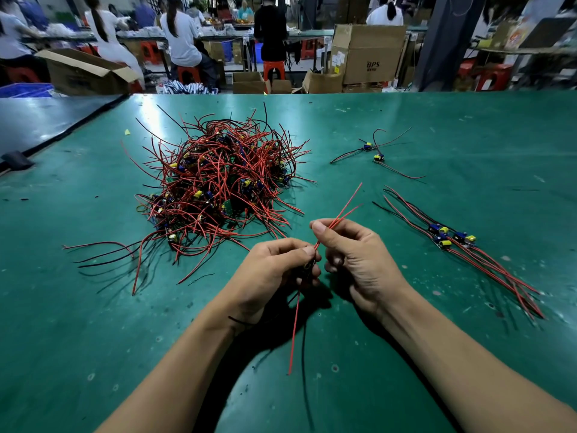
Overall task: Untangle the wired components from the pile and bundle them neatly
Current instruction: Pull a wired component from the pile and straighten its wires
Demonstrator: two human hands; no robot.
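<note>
1. Fingers of 2 hands are closed on 1 set of wires (338, 214) above the near middle of the table (406, 385). The left hand (274, 270) pinches them between thumb and curled fingers. The right hand (359, 260) pinches them between thumb and forefinger, a little farther along.
2. Head view, counts: 1 large pile (218, 189) of red and black leads lies left of centre. 2 loose parts (374, 153) lie at the far right. 1 bundle (452, 242) lies at the near right, with about 4 boards stacked too closely to count surely.
3. Axis: the held wires run on a slant. 2 red ends point up and away to the right past the right thumb. 1 red and 1 black lead hang toward the person below the left hand. The bundle lies diagonally, its leads trailing to the near right.
4. Hidden: the left fingers cover the board where the held wires meet. The parts in the pile cannot be counted. The people (181, 35) and boxes (368, 54) behind are blurred.
</note>
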